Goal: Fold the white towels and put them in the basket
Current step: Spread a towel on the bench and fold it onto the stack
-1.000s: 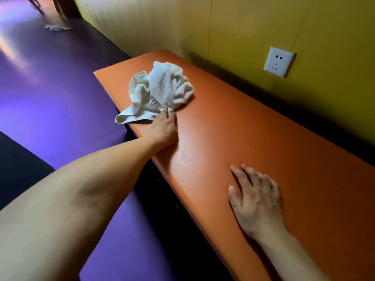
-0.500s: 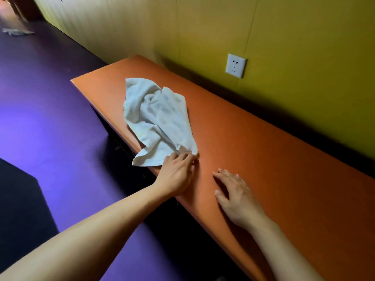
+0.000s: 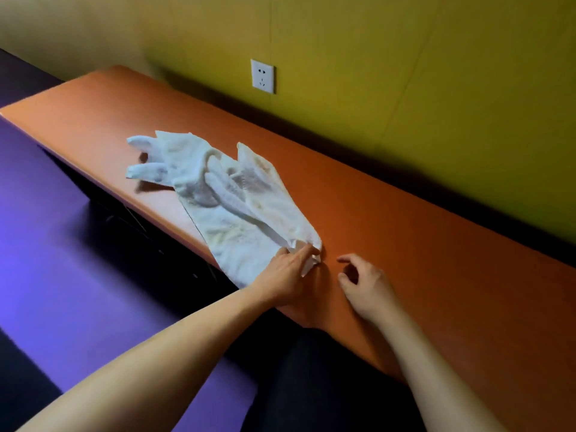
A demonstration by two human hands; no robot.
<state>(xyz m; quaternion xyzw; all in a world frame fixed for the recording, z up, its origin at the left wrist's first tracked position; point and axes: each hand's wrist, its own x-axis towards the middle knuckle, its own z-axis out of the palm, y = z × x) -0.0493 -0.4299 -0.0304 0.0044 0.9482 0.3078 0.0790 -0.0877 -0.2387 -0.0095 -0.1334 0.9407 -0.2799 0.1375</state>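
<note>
A crumpled white towel [image 3: 230, 198] lies stretched along the orange table [image 3: 420, 232], its near part hanging over the front edge. My left hand [image 3: 285, 277] grips the towel's near corner at the table's front edge. Just to the right, my right hand [image 3: 366, 285] hovers over the bare tabletop, fingers loosely curled and holding nothing, a short gap from the towel. No basket is in view.
A yellow wall runs behind the table, with a white wall socket [image 3: 262, 76] above the table's far side. The floor [image 3: 62, 275] to the left is purple and dark. The table stretches on to the right.
My left hand has dragged the towel along the table toward me, stretching it out from a bunched heap. My right hand has lifted off the tabletop and curled its fingers.
</note>
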